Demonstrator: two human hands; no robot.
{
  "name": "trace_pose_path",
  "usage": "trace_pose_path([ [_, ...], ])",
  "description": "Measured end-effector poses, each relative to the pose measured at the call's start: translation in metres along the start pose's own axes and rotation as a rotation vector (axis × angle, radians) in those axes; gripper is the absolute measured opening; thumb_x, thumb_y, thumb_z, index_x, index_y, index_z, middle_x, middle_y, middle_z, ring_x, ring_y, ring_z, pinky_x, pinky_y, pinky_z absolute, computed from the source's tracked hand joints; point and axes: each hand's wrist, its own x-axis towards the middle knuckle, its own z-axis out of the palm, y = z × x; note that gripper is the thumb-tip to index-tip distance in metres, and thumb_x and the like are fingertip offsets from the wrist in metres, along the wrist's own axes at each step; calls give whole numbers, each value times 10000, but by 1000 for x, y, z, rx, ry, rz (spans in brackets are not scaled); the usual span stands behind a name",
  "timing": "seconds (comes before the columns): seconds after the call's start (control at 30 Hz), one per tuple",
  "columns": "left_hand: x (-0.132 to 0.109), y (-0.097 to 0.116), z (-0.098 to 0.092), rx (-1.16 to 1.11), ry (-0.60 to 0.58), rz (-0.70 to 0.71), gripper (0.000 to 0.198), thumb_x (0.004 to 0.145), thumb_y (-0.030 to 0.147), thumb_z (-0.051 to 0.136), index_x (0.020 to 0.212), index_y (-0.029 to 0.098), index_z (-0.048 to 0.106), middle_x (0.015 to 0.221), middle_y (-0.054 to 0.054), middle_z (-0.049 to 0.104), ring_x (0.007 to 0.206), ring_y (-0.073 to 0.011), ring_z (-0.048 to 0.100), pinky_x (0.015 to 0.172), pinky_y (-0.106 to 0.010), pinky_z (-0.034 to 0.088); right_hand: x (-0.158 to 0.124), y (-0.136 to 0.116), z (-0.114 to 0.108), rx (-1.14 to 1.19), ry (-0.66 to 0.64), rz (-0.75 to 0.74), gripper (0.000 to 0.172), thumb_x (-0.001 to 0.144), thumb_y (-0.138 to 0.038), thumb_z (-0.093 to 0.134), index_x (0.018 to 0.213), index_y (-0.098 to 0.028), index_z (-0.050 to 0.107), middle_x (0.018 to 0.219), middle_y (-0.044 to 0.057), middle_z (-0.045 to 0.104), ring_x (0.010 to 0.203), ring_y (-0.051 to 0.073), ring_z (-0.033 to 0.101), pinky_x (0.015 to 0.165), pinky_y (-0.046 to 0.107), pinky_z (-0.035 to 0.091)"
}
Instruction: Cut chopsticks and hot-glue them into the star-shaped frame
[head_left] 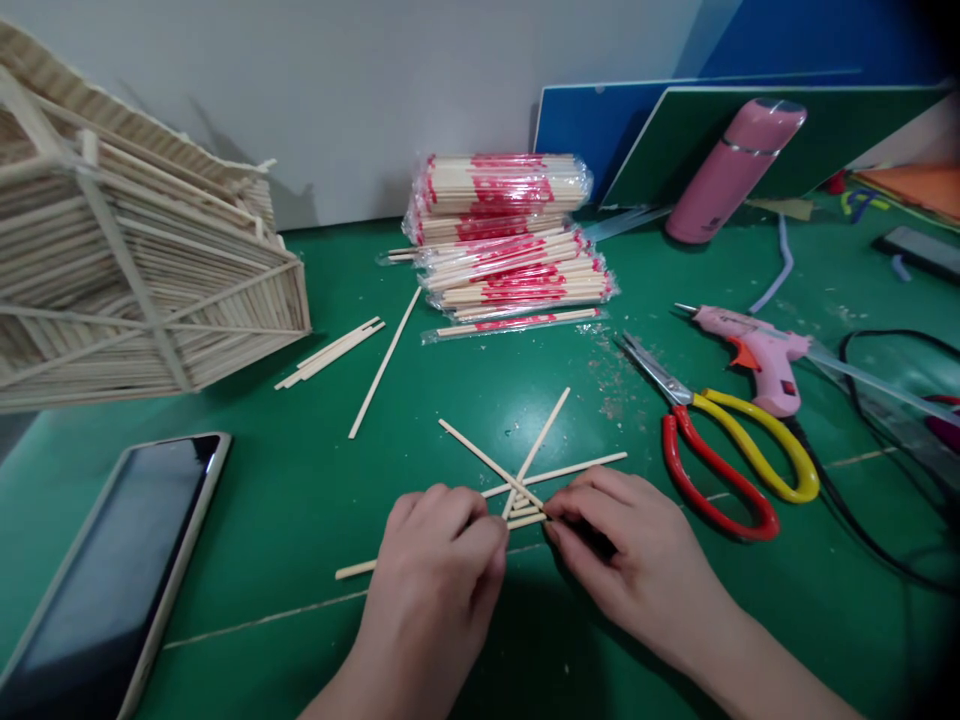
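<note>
My left hand (439, 560) and my right hand (622, 555) rest on the green table (300, 500), fingers curled and pinched toward each other. Between them lies a small bunch of thin wooden sticks (525, 470), crossed and fanned out. Both hands' fingertips close on the sticks where they meet. One stick reaches left under my left hand to about (352, 570).
A large stick-built structure (127, 260) stands at the left, a phone (105, 580) lies at front left. Loose sticks (330, 352) and wrapped chopstick packs (510, 240) lie behind. Red and yellow scissors (720, 440), a pink glue gun (757, 355) with cable and a pink flask (731, 170) sit to the right.
</note>
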Motion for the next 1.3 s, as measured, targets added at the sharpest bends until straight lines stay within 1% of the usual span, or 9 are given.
trace_pose_path([
  [0.23, -1, 1, 1, 13, 50, 4, 196, 783, 153, 434, 684, 213, 592, 706, -6, 539, 664, -159, 453, 620, -322, 304, 0, -1, 3, -37, 38, 18, 120, 811, -264, 482, 772, -233, 591, 720, -2, 549, 686, 148, 489, 622, 277, 322],
  [0.4, -4, -1, 4, -17, 115, -5, 142, 779, 175, 468, 728, 202, 597, 729, -16, 552, 670, -159, 461, 617, -317, 324, 1, -1, 4, -45, 40, 8, 146, 822, -263, 467, 771, -242, 602, 715, -4, 554, 683, 145, 493, 618, 272, 316],
  [0.53, -5, 0, 6, -25, 156, -11, 126, 776, 192, 484, 711, 180, 591, 726, -28, 558, 668, -164, 464, 612, -314, 342, 0, 0, 4, -43, 37, 15, 145, 822, -266, 468, 781, -249, 607, 711, -8, 554, 681, 143, 495, 613, 270, 314],
  [0.7, -5, 1, 6, 13, 117, -17, 144, 781, 189, 467, 701, 191, 586, 726, -22, 558, 663, -165, 465, 606, -318, 330, -1, 1, 3, -40, 41, 14, 144, 820, -267, 470, 769, -248, 603, 716, -8, 554, 682, 144, 493, 608, 272, 312],
  [0.93, -2, 3, 1, 126, 4, -28, 208, 799, 181, 409, 661, 203, 563, 693, -14, 532, 650, -165, 454, 595, -313, 303, 0, -1, 3, -43, 28, 15, 152, 822, -266, 468, 755, -243, 603, 704, -5, 553, 678, 145, 494, 601, 273, 310],
  [1.03, 0, 4, -2, 163, -24, -24, 232, 807, 178, 388, 658, 203, 564, 677, -15, 520, 632, -161, 448, 591, -313, 301, 0, -1, 3, -50, 31, 9, 143, 819, -259, 473, 761, -244, 604, 700, -6, 553, 674, 144, 495, 601, 274, 311],
  [1.17, 1, 2, -2, 147, -23, -7, 243, 810, 186, 385, 647, 201, 565, 674, -16, 515, 635, -160, 442, 583, -306, 294, 1, 0, 4, -57, 37, 8, 144, 816, -258, 478, 752, -242, 605, 700, -4, 556, 673, 145, 497, 602, 274, 315],
  [1.3, 1, -1, 0, 112, 12, 21, 229, 804, 175, 392, 674, 204, 578, 677, -14, 516, 642, -159, 436, 576, -297, 288, 1, 0, 4, -50, 42, 8, 137, 811, -257, 484, 754, -240, 608, 699, -5, 556, 668, 142, 499, 603, 271, 323],
])
